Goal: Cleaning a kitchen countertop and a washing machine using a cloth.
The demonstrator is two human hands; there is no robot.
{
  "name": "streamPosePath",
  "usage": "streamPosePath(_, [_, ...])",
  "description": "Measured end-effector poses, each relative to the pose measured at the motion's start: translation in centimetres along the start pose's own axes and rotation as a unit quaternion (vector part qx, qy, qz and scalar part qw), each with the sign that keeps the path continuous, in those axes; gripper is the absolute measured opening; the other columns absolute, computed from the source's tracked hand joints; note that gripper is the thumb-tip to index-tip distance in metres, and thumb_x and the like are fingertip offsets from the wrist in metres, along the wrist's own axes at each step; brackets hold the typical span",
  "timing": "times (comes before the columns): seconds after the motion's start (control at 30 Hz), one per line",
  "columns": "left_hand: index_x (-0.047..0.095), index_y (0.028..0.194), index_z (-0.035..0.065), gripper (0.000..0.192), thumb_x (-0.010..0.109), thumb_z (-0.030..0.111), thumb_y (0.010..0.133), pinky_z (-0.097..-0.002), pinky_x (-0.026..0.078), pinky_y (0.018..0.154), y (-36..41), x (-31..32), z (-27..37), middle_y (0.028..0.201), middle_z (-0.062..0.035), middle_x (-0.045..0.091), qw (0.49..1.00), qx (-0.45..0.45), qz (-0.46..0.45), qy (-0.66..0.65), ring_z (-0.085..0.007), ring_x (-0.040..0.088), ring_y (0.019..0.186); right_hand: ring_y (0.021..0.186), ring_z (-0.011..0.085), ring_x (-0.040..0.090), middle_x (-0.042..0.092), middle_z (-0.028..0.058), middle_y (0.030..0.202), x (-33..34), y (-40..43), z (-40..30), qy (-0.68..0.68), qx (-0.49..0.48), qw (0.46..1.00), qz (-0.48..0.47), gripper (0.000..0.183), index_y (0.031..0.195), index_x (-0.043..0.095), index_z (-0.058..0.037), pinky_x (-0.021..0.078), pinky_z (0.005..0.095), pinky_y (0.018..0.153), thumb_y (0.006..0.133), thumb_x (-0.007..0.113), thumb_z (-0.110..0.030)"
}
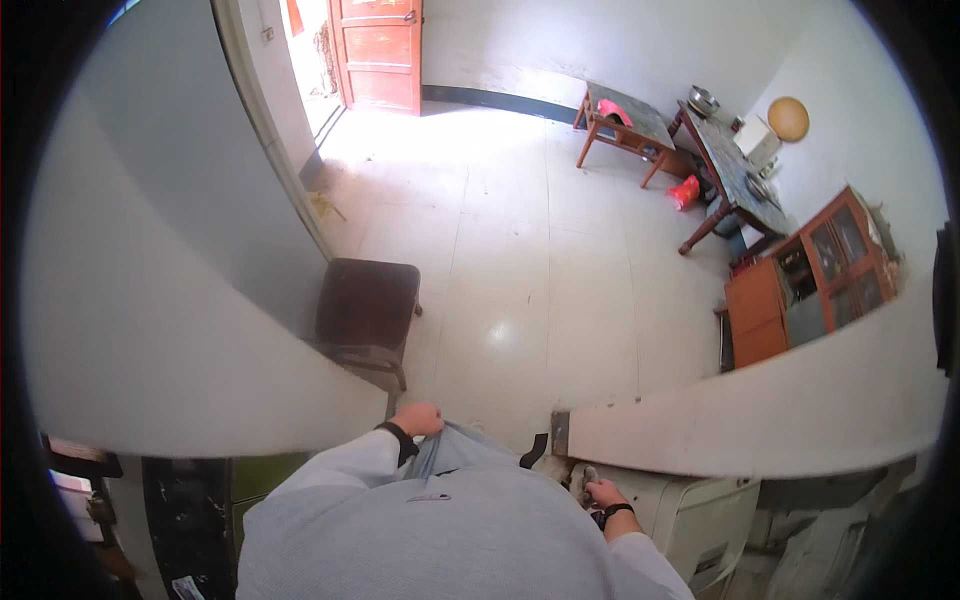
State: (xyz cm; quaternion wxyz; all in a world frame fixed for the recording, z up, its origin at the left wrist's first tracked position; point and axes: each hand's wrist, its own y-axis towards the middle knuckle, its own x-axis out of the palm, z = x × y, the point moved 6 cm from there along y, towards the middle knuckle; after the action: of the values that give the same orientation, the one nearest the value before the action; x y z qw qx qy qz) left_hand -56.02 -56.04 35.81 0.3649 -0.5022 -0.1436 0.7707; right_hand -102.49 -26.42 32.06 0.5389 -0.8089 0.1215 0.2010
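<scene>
My left hand [418, 419], with a black band at the wrist, pinches the hem of the grey shirt [450, 525] and pulls it out to the left. On the right, my right hand [604, 495], also with a dark band at the wrist, has its fingers closed on a small greyish object [586, 477], too blurred to name. That hand is beside a pale, boxy appliance [709, 517]. A black strap end [534, 451] sticks out between the shirt and the wall's end.
Walls flank a doorway ahead. Beyond it stand a dark chair [369, 304] at the left, a low wooden table [637, 116], a longer table [731, 165] and an orange-brown cabinet [757, 311] at the right. A red door [379, 56] stands open at the back.
</scene>
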Motion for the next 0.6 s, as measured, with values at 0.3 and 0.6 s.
streamPosePath(0.3, [0.07, 0.105, 0.0015, 0.032, 0.063, 0.031, 0.094, -0.0435, 0.054, 0.079, 13.3, -14.5, 8.0, 0.097, -0.0175, 0.073, 0.963, 0.067, 0.152, -0.211, -0.0326, 0.07, 0.089, 0.096, 0.0227, 0.063, 0.065, 0.0043, 0.096, -7.4, 12.8, -19.6, 0.389, -0.022, 0.921, -0.018, 0.02, 0.108, 0.061, -0.0163, 0.0495, 0.0486, 0.084, 0.088, 0.059, -0.019])
streamPosePath(0.6, [0.072, 0.104, 0.0022, 0.029, 0.067, 0.028, 0.092, -0.0393, 0.055, 0.077, 16.8, -24.2, 2.9, 0.091, -0.0156, 0.073, 0.909, -0.088, 0.277, -0.3, -0.0283, 0.069, 0.084, 0.099, 0.0219, 0.064, 0.067, 0.0037, 0.106, -8.1, 25.7, -53.5, 0.369, -0.13, 0.896, -0.208, 0.028, 0.116, 0.061, -0.015, 0.0511, 0.0464, 0.086, 0.089, 0.054, -0.016])
